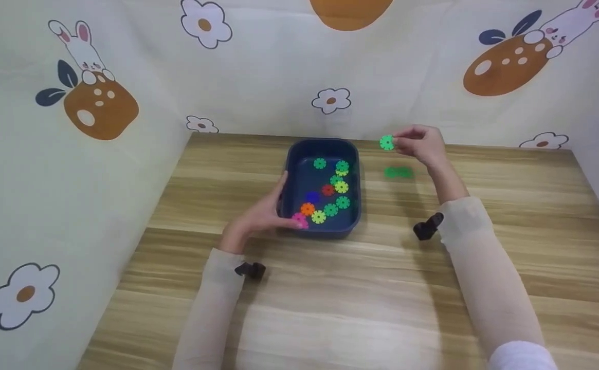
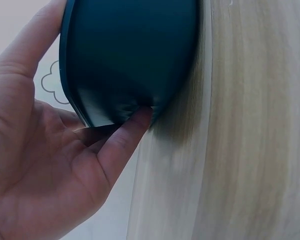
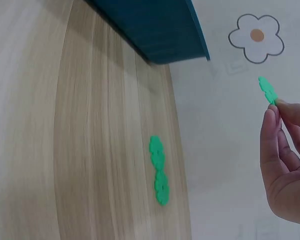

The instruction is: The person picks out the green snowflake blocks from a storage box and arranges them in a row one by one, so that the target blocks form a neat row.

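Observation:
My right hand (image 1: 425, 146) pinches a green notched plastic disc (image 1: 387, 142) between thumb and fingertips, raised above the table's far side. In the right wrist view that disc (image 3: 267, 90) appears nearly edge-on. Below the hand, two green discs (image 1: 398, 172) lie side by side on the wood, touching or joined. A dark blue rectangular bin (image 1: 357, 205) stands left of them. My left hand (image 1: 263, 211) grips its near-left corner, fingers along the outer side. Inside are several notched discs: green, yellow, red, orange (image 1: 307, 209), blue and pink (image 1: 300, 221); the left thumb overlaps the pink ones.
The wood-grain table (image 1: 340, 303) meets a pale printed cloth (image 1: 263, 67) along its back and sides. A black wrist mount (image 1: 428, 226) juts from the right sleeve, and another (image 1: 251, 270) from the left.

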The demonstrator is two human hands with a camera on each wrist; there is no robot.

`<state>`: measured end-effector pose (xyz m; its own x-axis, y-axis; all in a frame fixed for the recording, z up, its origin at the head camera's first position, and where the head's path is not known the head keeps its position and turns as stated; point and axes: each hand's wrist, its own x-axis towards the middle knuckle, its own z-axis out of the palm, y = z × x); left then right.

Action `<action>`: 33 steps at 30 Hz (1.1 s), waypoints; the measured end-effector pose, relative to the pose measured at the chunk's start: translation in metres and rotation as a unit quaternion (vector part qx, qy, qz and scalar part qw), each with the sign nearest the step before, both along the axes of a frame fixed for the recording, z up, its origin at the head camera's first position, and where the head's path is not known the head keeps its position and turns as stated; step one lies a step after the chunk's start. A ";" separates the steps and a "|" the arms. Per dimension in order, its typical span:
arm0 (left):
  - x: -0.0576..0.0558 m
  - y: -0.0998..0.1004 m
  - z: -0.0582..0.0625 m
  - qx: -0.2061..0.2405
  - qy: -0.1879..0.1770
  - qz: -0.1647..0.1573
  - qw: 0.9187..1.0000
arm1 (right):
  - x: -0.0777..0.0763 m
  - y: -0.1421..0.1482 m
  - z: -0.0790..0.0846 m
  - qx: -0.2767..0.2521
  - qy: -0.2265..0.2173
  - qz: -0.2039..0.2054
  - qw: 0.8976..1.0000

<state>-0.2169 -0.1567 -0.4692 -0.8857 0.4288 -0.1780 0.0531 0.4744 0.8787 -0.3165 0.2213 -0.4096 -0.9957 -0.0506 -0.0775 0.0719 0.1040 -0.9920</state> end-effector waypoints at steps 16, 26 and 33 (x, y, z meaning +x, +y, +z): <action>0.001 -0.001 0.001 -0.020 0.003 0.004 1.000 | 0.013 0.039 -0.001 -0.047 -0.018 -0.039 0.998; 0.002 -0.002 0.000 -0.022 0.008 0.003 1.000 | 0.011 0.056 -0.019 0.002 -0.054 -0.069 0.996; 0.002 -0.001 0.000 -0.013 -0.002 0.007 1.000 | 0.009 0.064 -0.033 0.021 -0.065 -0.069 0.995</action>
<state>-0.2146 -0.1578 -0.4692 -0.8907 0.4120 -0.1921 0.0430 0.4971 0.8666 -0.3071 0.2854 -0.4423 -0.9743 0.0918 -0.2058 0.2163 0.1245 -0.9684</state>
